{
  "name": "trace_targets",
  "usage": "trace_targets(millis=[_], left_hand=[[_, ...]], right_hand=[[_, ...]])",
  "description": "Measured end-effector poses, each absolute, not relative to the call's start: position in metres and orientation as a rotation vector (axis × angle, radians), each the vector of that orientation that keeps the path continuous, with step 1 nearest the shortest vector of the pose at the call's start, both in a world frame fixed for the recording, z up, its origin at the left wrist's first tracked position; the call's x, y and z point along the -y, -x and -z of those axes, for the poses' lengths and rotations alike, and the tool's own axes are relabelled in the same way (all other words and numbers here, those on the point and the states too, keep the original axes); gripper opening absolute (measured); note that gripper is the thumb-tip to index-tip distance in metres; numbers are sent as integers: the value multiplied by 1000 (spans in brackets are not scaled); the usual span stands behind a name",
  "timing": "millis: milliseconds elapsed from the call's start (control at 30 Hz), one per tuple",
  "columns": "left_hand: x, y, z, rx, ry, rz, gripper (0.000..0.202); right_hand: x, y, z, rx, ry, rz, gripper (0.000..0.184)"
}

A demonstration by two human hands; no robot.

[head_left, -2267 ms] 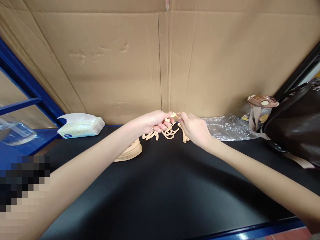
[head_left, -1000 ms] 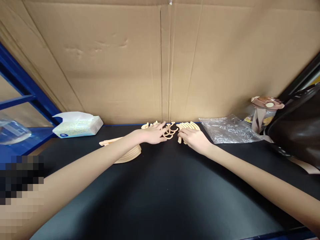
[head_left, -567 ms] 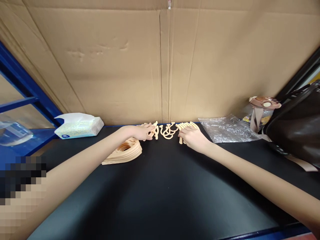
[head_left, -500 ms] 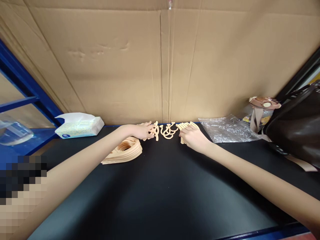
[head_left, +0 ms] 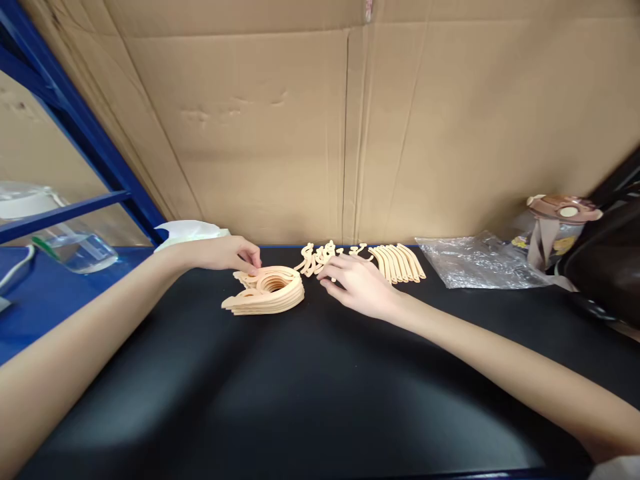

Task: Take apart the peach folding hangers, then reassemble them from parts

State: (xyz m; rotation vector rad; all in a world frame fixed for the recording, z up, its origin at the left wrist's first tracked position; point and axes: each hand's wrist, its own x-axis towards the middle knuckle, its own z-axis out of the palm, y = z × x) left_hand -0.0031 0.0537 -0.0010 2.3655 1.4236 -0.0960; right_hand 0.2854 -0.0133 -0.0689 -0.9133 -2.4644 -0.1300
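Now shifted left: left hand (head_left: 227, 253) off the small hooks (head_left: 316, 257), fingertips resting on stacked curved frames (head_left: 267, 297), nothing pinched. Right hand (head_left: 356, 284) moved off the rod row (head_left: 397, 262), loosely curled, touching hooks; grasp unclear. Points toward frame pickup.

Peach-coloured stacked frames (head_left: 267, 293) and curved strips (head_left: 399, 262) lie on a black tabletop (head_left: 310, 387) before brown cardboard (head_left: 350, 127).
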Motion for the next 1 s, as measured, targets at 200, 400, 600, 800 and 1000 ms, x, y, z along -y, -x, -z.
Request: trace_targets(millis=[200,400,600,800,1000], left_hand=[[-48,5,0,-1470,-2336,91,40],[-56,3,2,-1433,-2360,218,37],[-49,-6,-17,-1397,-2288,-97,35],[-30,-81,-41,-1235,-2074,-589,35],[-33,-149,-19,-1062,-1860,-780,35]], right_hand=[[-1,-268,58,2327,992,-56,23],[-10,-256,67,2351,1143,-301,35],[-10,-264,70,2240,1073,-409,41],[-13,-280,29,1981,911,-473,44],[-8,-322,8,2102,1264,148,32]])
